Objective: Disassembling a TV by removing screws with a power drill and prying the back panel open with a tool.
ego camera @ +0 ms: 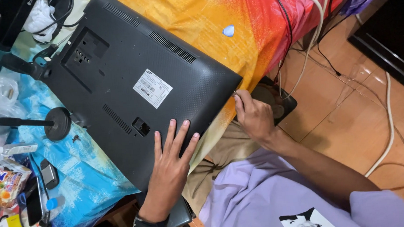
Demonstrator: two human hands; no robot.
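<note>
Under left hand (170, 164) flat, fingers spread: monitor (134, 80); right hand (253, 115) fingers pinch tool (235, 93) at corner.

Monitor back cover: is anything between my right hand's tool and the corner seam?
Nothing visible. The right hand holds a thin tool tip right at the monitor corner edge, with no cable or object between. The left hand lies flat on the back cover, away from that corner.

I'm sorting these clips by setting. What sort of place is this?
Probably a home repair corner: a monitor lies face down on a bright cloth-covered table, with loose cables trailing over the tiled floor.
</note>
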